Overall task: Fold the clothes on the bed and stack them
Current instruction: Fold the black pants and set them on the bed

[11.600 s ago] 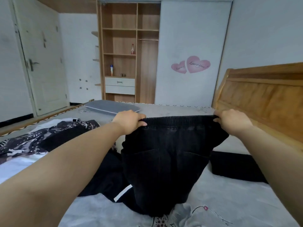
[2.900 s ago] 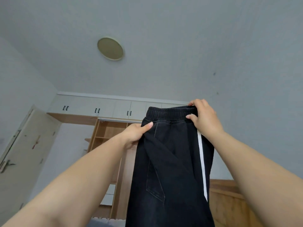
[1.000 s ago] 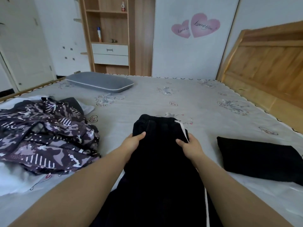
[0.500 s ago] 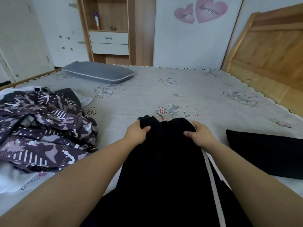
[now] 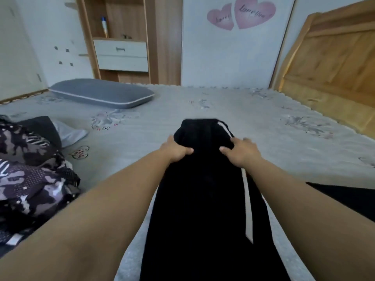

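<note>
Left hand (image 5: 176,149): reaches forward from a nearly straight arm that comes in from the lower left. Its palm lies against the left edge of the trousers just below the waistband, with the thumb curled over the top of the cloth, gripping it.
Right hand (image 5: 241,152): reaches forward from an arm that comes in from the lower right. It sits on the right edge of the trousers beside the white stripe, thumb pointing inward across the cloth and fingers wrapped over the outer edge, gripping it.
Trousers (image 5: 205,199): black, laid lengthwise down the middle of the bed, waistband at the far end and legs running toward the viewer, one on top of the other. A white stripe runs down the right side.
Bed (image 5: 263,126): grey sheet with flower prints; a wooden headboard (image 5: 332,63) stands along its right side.
Patterned clothes (image 5: 30,175): a loose purple, black and white heap at the left, well apart from the trousers.
Black folded piece (image 5: 349,197): lies on the sheet at the right, partly hidden by the right forearm.
Pillow (image 5: 101,93): grey, at the far left of the bed.
Wardrobe (image 5: 129,39): open wooden shelves and white drawers behind the bed; two pink heart stickers (image 5: 243,14) on the door beside it.
</note>
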